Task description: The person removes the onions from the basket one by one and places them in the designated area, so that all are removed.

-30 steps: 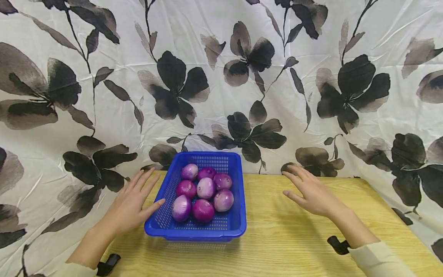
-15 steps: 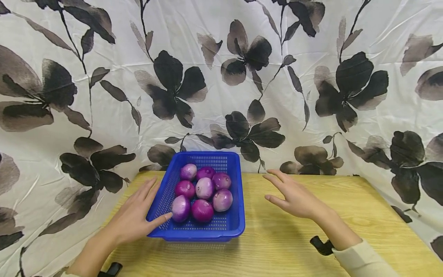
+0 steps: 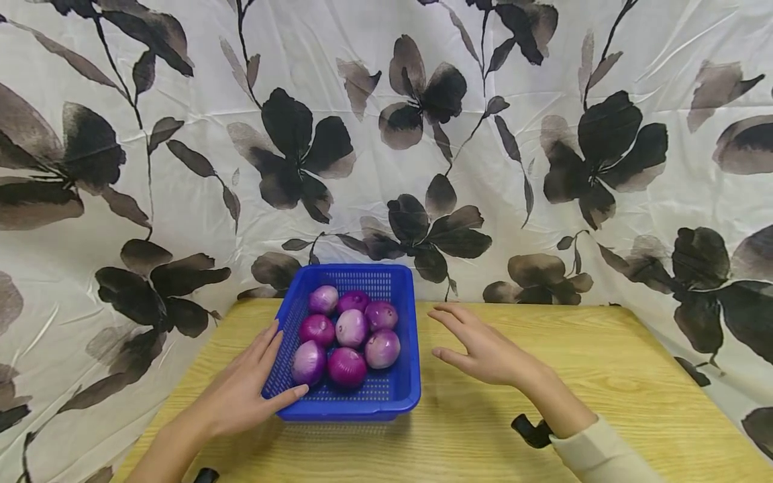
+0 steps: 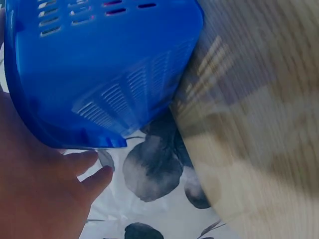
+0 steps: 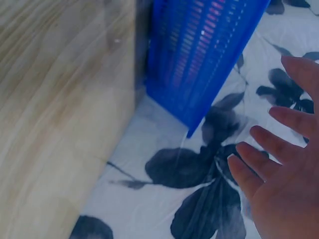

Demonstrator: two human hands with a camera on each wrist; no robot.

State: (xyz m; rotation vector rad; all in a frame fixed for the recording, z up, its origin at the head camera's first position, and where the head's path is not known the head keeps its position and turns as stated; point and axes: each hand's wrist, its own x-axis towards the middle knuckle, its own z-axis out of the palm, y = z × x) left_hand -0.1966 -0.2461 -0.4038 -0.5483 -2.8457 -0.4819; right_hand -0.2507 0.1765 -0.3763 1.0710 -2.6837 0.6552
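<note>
A blue perforated plastic basket (image 3: 344,410) stands on the wooden table in the head view, with several purple onions (image 3: 351,328) inside. My left hand (image 3: 238,386) lies along the basket's left rim, fingers extended and the thumb reaching over its front left corner. From the left wrist, the basket's side wall (image 4: 109,59) shows right beside that hand (image 4: 40,184). My right hand (image 3: 483,349) hovers just right of the basket, fingers spread and holding nothing. In the right wrist view a gap separates its fingertips from the basket's slotted side (image 5: 194,55).
The wooden table (image 3: 574,362) extends to the right of the basket. A white cloth with dark flowers (image 3: 519,134) hangs behind and along the sides. A black strap piece (image 3: 531,431) sits under the right wrist.
My left hand has moved right and down onto the basket's left rim. My right hand has moved left, closer to the basket. The onions keep their places.
</note>
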